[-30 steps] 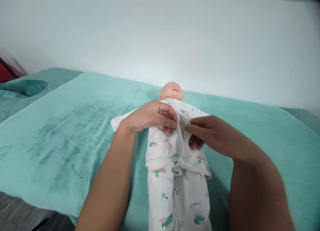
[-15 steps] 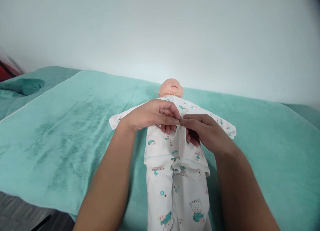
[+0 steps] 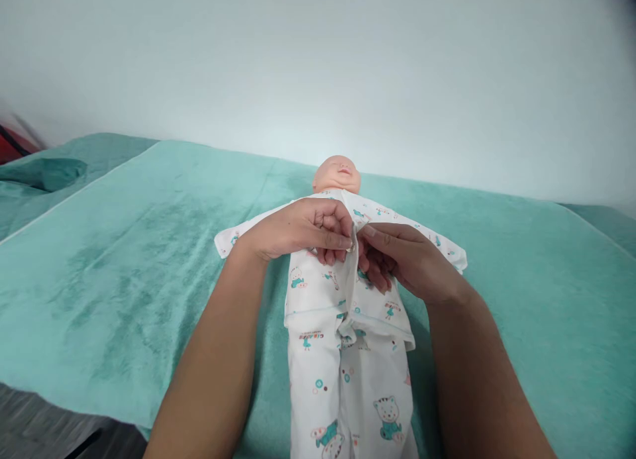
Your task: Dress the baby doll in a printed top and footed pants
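A baby doll (image 3: 336,174) lies on its back, dressed in a white printed top (image 3: 318,293) and matching trousers (image 3: 318,366). Over its chest, my left hand (image 3: 318,230) pinches the front edge of the top between thumb and forefinger. Facing it from the other side, my right hand (image 3: 397,254) has its thumb and forefinger close together at the raised edge of the same top, the other fingers curled below. Whatever small fastening sits between the fingertips is mostly hidden. Both sleeves of the top stretch out sideways.
A teal cloth (image 3: 149,280) covers the surface beneath the doll. Behind it rises a white wall (image 3: 318,68). Part of a red object (image 3: 12,144) shows at the far left, and dark flooring (image 3: 40,419) appears at the lower left.
The raised front edge of the top has tipped to the left. My right hand's fingertips have drawn slightly apart from the left ones, and its lower fingers have come into view.
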The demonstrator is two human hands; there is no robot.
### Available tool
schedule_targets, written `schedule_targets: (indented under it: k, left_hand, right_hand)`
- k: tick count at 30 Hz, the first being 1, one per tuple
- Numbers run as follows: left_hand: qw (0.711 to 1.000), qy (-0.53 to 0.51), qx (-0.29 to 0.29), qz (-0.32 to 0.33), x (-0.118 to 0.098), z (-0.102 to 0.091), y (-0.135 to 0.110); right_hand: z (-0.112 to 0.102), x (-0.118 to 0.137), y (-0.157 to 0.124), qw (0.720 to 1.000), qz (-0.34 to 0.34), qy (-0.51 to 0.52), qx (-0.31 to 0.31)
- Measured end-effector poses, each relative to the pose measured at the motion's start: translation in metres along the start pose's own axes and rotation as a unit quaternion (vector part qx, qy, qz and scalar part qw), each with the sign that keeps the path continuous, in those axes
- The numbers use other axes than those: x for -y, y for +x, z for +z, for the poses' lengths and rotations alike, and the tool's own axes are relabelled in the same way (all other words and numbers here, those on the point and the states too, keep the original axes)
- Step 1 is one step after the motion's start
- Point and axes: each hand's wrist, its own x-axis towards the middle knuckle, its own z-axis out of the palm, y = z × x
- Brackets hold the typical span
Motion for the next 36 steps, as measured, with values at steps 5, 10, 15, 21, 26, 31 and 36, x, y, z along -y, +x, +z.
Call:
schedule_targets:
  k: [5,10,15,21,26,31,36]
  left_hand:
    - [1.0,0.006,-0.01,-0.005,0.0,0.001,-0.001]
    - [0.999,0.02,-0.034,-0.019,-0.004,0.003,-0.002]
    - [0.999,0.025,-0.033,-0.033,-0.007,0.004,-0.003]
    - [0.999,0.021,-0.025,-0.021,-0.005,0.003,-0.002]
    - [1.0,-0.011,-0.011,0.009,0.001,0.0,-0.001]
    - [0.999,-0.032,-0.006,0.018,0.005,-0.003,-0.001]
    - [0.999,-0.039,-0.004,0.017,0.005,-0.005,-0.002]
  right_hand:
    - [0.0,0.003,-0.001,0.998,0.006,-0.069,0.0]
    - [0.004,0.005,-0.001,0.998,0.006,-0.069,-0.012]
    - [0.005,0.005,0.0,0.997,0.009,-0.072,-0.011]
    - [0.004,0.004,0.0,0.998,0.003,-0.064,-0.007]
    - [0.003,0.005,-0.001,0.998,-0.009,-0.065,0.004]
    - [0.001,0.005,-0.001,0.997,-0.012,-0.082,0.009]
    - [0.0,0.002,0.0,0.997,-0.011,-0.071,0.01]
